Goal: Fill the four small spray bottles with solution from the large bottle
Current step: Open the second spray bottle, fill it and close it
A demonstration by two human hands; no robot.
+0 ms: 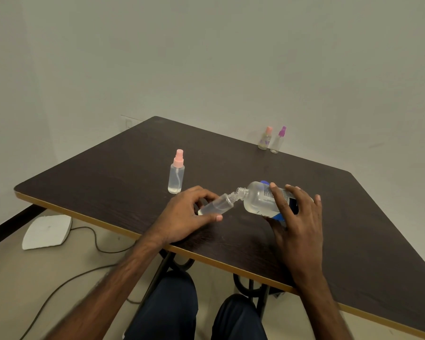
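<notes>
Large bottle [260,200] tipped above the table [353,229] near its edge, my right hand [297,217] curled round it. I'd pour slowly, keeping its neck at the mouth of the small spray bottle [217,204], pinched tilted in my left hand [184,214]. Both clear; the large one's label blue.

We see a left grip [184,212] and a right grip [297,217], both bare, with nails trimmed short. Our left forearm [123,273] and right forearm [314,290] are uncovered to the frame's edge. Dark navy trousers [172,307] of plain, smooth cloth cover both legs.
</notes>
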